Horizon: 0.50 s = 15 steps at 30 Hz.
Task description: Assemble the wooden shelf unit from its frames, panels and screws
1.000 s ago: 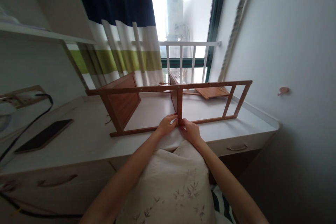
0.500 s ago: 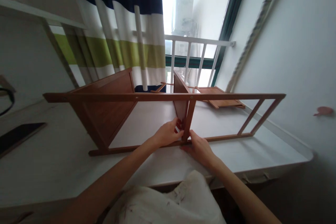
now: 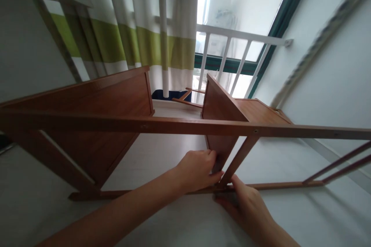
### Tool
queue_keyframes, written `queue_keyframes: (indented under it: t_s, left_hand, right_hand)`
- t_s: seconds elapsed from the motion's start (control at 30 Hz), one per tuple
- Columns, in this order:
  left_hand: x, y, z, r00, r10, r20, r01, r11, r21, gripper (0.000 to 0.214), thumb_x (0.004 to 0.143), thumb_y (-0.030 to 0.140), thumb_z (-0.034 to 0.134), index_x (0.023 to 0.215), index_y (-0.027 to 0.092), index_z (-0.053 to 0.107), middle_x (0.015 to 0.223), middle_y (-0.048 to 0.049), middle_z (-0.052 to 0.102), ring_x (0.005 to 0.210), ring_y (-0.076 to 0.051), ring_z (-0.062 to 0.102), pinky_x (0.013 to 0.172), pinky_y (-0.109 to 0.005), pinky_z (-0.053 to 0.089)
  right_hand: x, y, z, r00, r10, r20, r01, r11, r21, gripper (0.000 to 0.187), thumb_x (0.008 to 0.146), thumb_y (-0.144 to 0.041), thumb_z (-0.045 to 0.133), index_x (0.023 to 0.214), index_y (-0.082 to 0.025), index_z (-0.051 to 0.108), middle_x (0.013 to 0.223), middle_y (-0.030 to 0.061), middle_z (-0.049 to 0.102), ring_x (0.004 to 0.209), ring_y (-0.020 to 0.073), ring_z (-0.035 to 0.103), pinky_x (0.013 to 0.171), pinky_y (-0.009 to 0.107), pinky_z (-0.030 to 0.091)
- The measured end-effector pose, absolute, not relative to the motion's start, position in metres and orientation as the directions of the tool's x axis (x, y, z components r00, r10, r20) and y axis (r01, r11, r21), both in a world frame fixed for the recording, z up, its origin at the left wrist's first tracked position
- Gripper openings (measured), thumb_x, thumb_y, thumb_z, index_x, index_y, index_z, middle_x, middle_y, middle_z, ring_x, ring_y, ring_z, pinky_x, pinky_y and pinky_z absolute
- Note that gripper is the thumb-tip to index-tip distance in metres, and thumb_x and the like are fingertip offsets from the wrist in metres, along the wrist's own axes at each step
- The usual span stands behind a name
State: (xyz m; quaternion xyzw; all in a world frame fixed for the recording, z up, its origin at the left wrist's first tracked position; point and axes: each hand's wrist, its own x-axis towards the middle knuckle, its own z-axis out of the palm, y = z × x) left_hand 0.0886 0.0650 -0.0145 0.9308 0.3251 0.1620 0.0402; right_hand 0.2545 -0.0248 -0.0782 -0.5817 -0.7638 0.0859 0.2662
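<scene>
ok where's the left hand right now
Low and centre in the head view, the left hand grips the bottom edge of the middle wooden panel, just left of the centre post and the right hand.

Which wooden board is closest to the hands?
The middle board, right beside the left hand; the bigger left board and the flat right board lie away from it.

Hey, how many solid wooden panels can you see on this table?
3. The left panel stands on edge; the middle panel stands too, its lower end in the grip of the left hand; the flat panel lies beyond it, rightward. The front rail may hide more.
</scene>
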Motion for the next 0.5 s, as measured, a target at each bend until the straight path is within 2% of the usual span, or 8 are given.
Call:
queue_keyframes:
  t_s: [0.1, 0.3, 0.37, 0.5]
  left_hand:
    - [0.088, 0.067, -0.015, 0.749, 0.608, 0.265, 0.566, -0.794, 0.223, 0.030, 0.078, 0.047, 0.046, 0.078, 0.018, 0.052, 0.078, -0.0088, 0.064, 0.067, -0.023, 0.061, 0.055, -0.031, 0.043]
    - [0.086, 0.071, -0.018, 0.789, 0.569, 0.234, 0.518, -0.819, 0.245, 0.027, 0.080, 0.045, 0.044, 0.074, 0.020, 0.050, 0.076, -0.0080, 0.063, 0.067, -0.022, 0.060, 0.056, -0.032, 0.044]
    - [0.084, 0.072, -0.018, 0.794, 0.561, 0.234, 0.501, -0.822, 0.270, 0.026, 0.079, 0.045, 0.044, 0.074, 0.020, 0.050, 0.079, -0.0080, 0.063, 0.070, -0.021, 0.060, 0.060, -0.031, 0.045]
    - [0.079, 0.071, -0.013, 0.792, 0.556, 0.251, 0.462, -0.816, 0.348, 0.021, 0.079, 0.039, 0.046, 0.084, 0.019, 0.053, 0.085, -0.0044, 0.063, 0.075, -0.019, 0.059, 0.065, -0.027, 0.046]
  right_hand:
    - [0.256, -0.026, -0.081, -0.215, 0.922, 0.323, 0.813, 0.352, -0.463, 0.031, 0.079, -0.030, 0.055, 0.102, -0.033, 0.034, 0.083, -0.0015, 0.064, 0.070, 0.0195, 0.063, 0.053, 0.027, 0.048]
    - [0.258, -0.026, -0.086, -0.196, 0.909, 0.368, 0.823, 0.356, -0.442, 0.044, 0.078, -0.030, 0.055, 0.114, -0.037, 0.031, 0.087, -0.0019, 0.065, 0.072, 0.0198, 0.064, 0.052, 0.026, 0.049]
    - [0.259, -0.025, -0.088, -0.200, 0.905, 0.376, 0.820, 0.365, -0.441, 0.041, 0.080, -0.032, 0.052, 0.115, -0.035, 0.032, 0.086, -0.0009, 0.065, 0.071, 0.0194, 0.064, 0.052, 0.025, 0.049]
    - [0.258, -0.025, -0.093, -0.237, 0.885, 0.400, 0.824, 0.401, -0.401, 0.032, 0.090, -0.045, 0.035, 0.117, -0.027, 0.036, 0.082, 0.0019, 0.066, 0.065, 0.0183, 0.064, 0.050, 0.023, 0.048]
